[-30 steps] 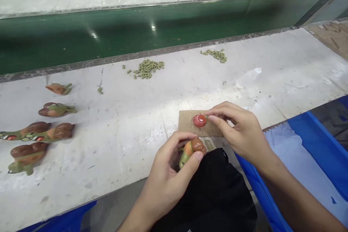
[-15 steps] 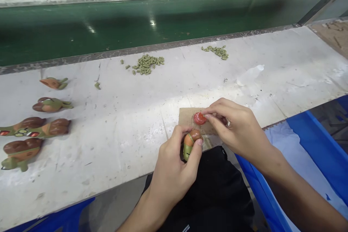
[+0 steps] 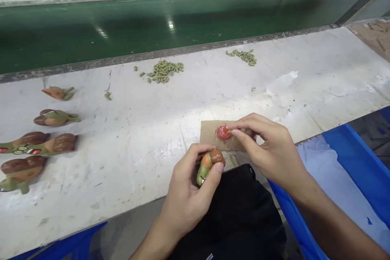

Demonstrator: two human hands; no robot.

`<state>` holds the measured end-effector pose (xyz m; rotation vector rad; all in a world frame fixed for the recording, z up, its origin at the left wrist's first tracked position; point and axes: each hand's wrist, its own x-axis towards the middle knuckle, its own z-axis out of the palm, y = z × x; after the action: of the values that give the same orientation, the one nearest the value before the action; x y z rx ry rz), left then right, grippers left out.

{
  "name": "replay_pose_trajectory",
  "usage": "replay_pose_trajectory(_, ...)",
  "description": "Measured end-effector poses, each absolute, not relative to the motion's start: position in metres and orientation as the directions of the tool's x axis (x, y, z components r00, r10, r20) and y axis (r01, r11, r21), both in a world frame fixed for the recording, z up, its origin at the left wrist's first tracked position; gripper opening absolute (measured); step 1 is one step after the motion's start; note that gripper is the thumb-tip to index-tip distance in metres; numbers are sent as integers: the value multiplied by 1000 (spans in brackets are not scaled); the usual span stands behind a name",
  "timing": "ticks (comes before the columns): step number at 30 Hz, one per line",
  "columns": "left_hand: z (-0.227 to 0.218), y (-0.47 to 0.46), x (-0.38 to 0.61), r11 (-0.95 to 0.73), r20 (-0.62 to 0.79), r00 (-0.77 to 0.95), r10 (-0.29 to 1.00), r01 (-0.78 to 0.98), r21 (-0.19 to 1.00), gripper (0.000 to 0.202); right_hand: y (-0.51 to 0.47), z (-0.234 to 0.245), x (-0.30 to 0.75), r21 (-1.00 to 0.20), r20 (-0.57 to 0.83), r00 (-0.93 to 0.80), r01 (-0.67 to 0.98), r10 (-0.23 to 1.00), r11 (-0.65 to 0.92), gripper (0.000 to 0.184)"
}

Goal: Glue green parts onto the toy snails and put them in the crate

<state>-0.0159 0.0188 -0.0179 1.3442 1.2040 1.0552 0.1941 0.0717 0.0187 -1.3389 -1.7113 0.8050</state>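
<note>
Beyond a white worktable [image 3: 146, 130] runs a green belt [image 3: 198, 20]. In the head view, a brown, orange and green figure [image 3: 206, 162] lies in the person's left hand [image 3: 190, 191], thumb and fingers closed around it, at seven o'clock from a cardboard piece [image 3: 206, 134]. The right hand [image 3: 271, 142] pinches a small green piece [image 3: 229, 131] at a glossy red blob [image 3: 223, 133] on the cardboard piece. One green pile [image 3: 246, 57] sits at one o'clock from it; similar figures [image 3: 56, 118] lie at nine o'clock.
</note>
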Motion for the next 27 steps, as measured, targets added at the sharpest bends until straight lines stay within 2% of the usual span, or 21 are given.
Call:
replay_pose_trajectory(3,-18,20,-22,10,-14,117,993,35,999,13,62,18,187,-971,62,7,234,998,59,13)
replay_pose_trajectory(6,-21,20,-27,16,-12,110,994,-32,999,14,52,10,178,-996,-90,25,-30,996,-89,6)
replay_pose_trajectory(10,-26,18,-29,10,-3,101,995,-67,998,16,43,-5,169,-974,-118,39,-197,992,-108,4)
replay_pose_trajectory(17,-20,17,-29,43,-37,94,995,-69,997,15,33,-14,160,-969,-91,47,-236,995,-78,8)
replay_pose_trajectory(24,-13,24,-28,39,-32,128,991,-55,998,22,33,-5,155,-993,-24,102,-115,994,-12,21)
replay_pose_trajectory(27,-13,25,-29,37,-32,133,991,-32,999,22,34,-3,155,-997,-16,92,-73,996,-10,20)
